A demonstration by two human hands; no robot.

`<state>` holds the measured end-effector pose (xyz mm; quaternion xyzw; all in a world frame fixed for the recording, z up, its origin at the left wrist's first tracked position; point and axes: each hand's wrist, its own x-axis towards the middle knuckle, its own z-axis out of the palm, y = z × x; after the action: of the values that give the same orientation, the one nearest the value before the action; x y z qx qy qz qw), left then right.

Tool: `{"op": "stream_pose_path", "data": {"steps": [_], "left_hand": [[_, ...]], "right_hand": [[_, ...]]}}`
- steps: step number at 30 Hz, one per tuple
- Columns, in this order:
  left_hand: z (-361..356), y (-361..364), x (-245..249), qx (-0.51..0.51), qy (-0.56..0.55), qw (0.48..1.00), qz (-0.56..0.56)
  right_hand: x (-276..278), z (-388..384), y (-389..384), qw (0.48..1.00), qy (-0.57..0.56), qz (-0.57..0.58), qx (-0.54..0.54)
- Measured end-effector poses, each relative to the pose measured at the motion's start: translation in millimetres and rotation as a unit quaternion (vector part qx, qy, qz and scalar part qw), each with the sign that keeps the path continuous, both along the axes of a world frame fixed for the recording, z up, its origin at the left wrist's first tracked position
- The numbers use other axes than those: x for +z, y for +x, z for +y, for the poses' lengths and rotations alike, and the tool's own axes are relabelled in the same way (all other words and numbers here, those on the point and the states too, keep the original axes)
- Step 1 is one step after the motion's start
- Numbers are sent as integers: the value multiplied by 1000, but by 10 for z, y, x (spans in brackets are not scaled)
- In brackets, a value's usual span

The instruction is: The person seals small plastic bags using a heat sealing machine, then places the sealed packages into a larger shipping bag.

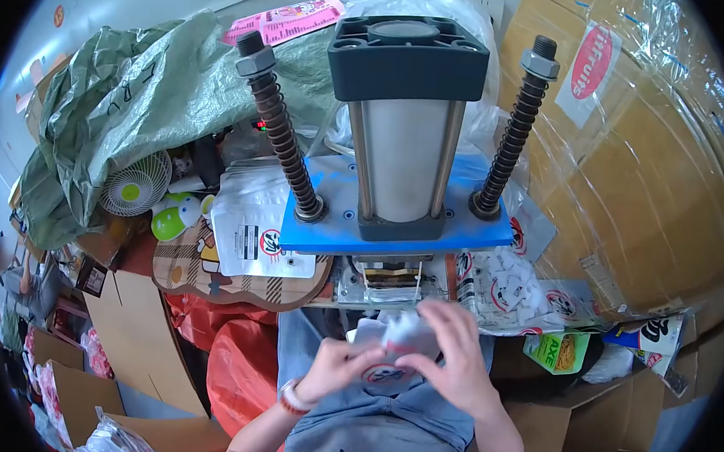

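Printed plastic bags [386,375], white and silvery with a red and black round logo, are held over my lap, below the press. My left hand [338,372] is closed on their left side, thumb across the front. Around their right side curls my right hand [456,360], its thumb on the front and its upper fingers smeared by motion. How many bags there are cannot be made out. Just beyond my hands stands the press, with a metal cylinder [403,158] on a blue plate [324,232] between two spring-wrapped rods.
A stack of similar bags [253,240] lies on a plaid board [185,265] left of the press. White scraps [512,281] lie to its right. A large cardboard box [630,184] fills the right side. Red plastic [241,376] hangs beside my left leg. Another person [27,276] is far left.
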<state>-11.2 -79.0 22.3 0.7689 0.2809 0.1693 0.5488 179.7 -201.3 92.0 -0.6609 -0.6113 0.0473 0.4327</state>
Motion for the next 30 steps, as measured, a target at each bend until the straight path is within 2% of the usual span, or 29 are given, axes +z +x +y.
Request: {"op": "stream_pose_path", "data": {"steps": [1,2,3,4,6,8,9,10,11,12,14,15,16,17,18,19,20,21,22,23,24,25,27,28,30], "left_hand": [[47,143,-71,54,-126,990,14],[93,219,-155,106,-231,967,-17],[147,286,-134,117,-278,951,-61],[223,348,-94,128,-325,931,-103],[396,444,-89,130,-346,923,-109],[458,503,-113,138,-359,918,-93],[435,528,-137,156,-333,925,-96],[418,547,-177,177,-300,932,-102],[454,550,-356,161,-252,942,-153],[552,445,-120,112,-245,963,-28],[857,212,-186,139,-159,974,-87],[960,114,40,234,11,972,-6],[1203,-85,-123,279,147,949,24],[1342,-268,-236,247,353,888,160],[1393,-424,-328,198,534,770,286],[1325,-528,-414,130,446,828,313],[1235,-637,-466,109,460,842,259],[1167,-726,-491,82,475,852,204],[1111,-748,-488,121,496,852,118],[1010,-812,-458,162,424,879,149],[853,-803,-253,203,348,898,177],[760,-808,-225,260,219,936,88],[566,-763,-112,268,225,936,-39],[396,-718,28,276,215,937,-27],[197,-558,244,199,387,900,-38]], "right_hand": [[-40,19,70,999,2,14,-37],[-18,-55,165,997,4,14,-70],[-23,-137,251,994,42,35,-98],[55,-212,339,990,37,4,-139],[-13,-172,579,964,1,-97,-246],[-489,4,855,903,-108,-206,-360],[-874,12,1025,885,-178,-241,-355],[-989,-68,1076,906,-160,-221,-323],[-1015,-57,1078,927,-141,-201,-284],[-897,-54,988,935,-183,-147,-266],[-853,-70,984,954,-176,-72,-231],[-766,-99,974,954,-188,-64,-223],[-762,-92,970,956,-184,-63,-221],[-778,-111,951,955,-132,-96,-248],[-804,-143,928,949,-82,-129,-275],[-837,-173,927,935,-63,-166,-306],[-816,-168,938,935,-63,-167,-308],[-771,-155,919,940,-16,-121,-318],[-717,-176,864,941,27,-75,-329],[-598,-214,791,939,19,-76,-334],[-393,-244,701,955,49,-48,-287],[-178,-273,597,968,77,-22,-239],[131,-311,269,975,148,-59,-155],[200,-315,125,977,173,-66,-108],[196,-142,-74,981,169,-87,28]]}}
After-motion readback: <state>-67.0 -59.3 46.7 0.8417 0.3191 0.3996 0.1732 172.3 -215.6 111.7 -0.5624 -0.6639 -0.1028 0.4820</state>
